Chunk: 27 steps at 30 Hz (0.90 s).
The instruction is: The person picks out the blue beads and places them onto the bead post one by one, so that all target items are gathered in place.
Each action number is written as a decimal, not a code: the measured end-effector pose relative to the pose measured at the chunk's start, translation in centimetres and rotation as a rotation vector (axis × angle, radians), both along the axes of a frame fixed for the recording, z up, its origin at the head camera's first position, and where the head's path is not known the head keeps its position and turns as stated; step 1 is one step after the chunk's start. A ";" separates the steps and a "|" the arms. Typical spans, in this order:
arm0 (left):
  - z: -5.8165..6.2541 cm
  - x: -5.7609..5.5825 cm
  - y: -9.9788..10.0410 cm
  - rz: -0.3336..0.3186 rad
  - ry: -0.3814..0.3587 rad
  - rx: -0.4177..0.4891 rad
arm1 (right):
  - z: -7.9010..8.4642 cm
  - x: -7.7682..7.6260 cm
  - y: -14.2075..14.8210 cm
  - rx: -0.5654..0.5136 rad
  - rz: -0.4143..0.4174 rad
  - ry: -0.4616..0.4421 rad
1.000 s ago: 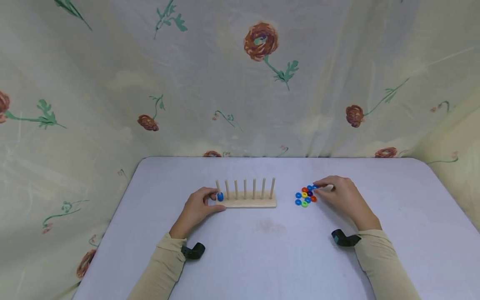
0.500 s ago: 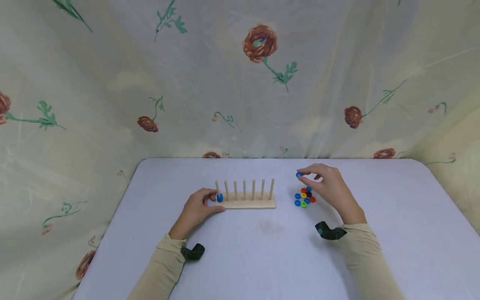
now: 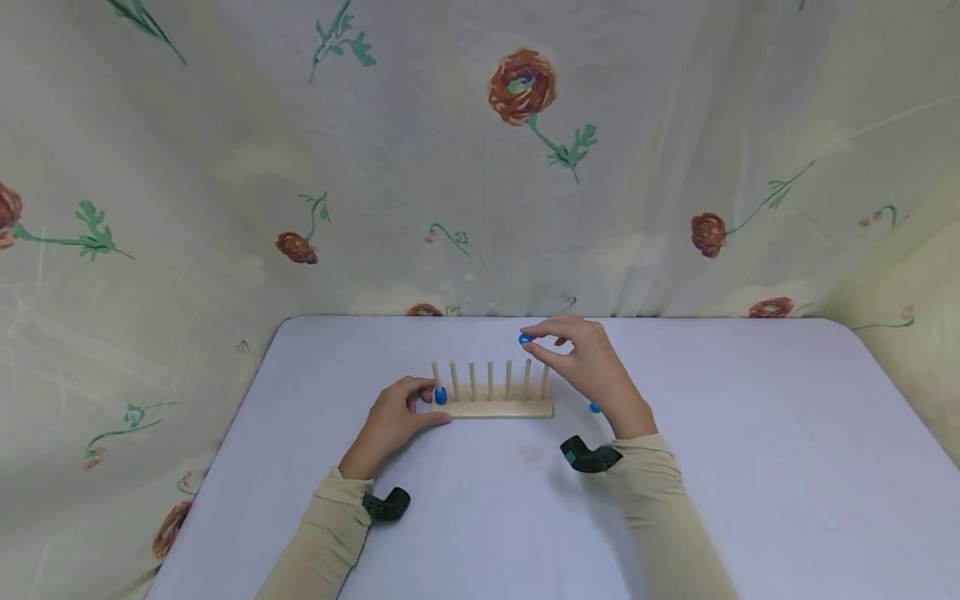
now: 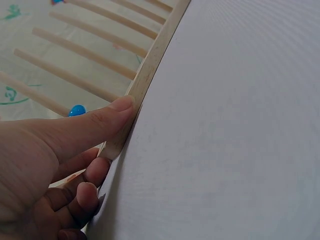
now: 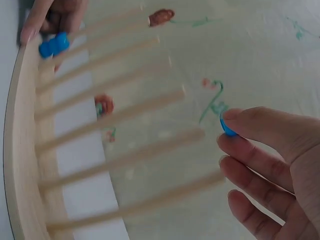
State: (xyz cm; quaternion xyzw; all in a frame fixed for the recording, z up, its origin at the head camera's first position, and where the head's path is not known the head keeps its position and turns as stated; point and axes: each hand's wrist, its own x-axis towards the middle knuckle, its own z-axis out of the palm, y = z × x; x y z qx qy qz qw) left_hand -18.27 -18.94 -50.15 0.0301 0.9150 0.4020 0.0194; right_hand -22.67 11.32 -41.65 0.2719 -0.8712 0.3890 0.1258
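As the right hand [image 3: 591,357] was closed in a thumb-and-finger pinch, a glossy rounded blue bead [image 3: 525,339] was held above the right half of a pale wooden rack [image 3: 495,409]. Its flat base [image 4: 152,67] was gripped at the left end by the left hand [image 3: 393,412]. Seven slim round pegs [image 3: 491,379] were set upright; blue beads [image 3: 441,396] were stacked on the leftmost. One blue piece [image 3: 595,408], mostly hidden by the right wrist, was seen on the white table [image 3: 465,533].

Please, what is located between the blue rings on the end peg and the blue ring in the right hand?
Several bare pegs of the wooden stand. The right wrist view shows them, somewhat blurred.
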 end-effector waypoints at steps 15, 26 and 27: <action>-0.2 -0.1 -0.1 -0.010 0.019 0.010 | 0.1 1.6 -8.7 0.012 0.070 0.016; 0.1 0.0 -0.1 -0.018 0.033 0.010 | -0.7 2.2 -11.0 0.040 0.063 0.099; 0.1 0.0 -0.1 -0.018 0.033 0.008 | -0.7 2.2 -11.0 0.042 0.063 0.100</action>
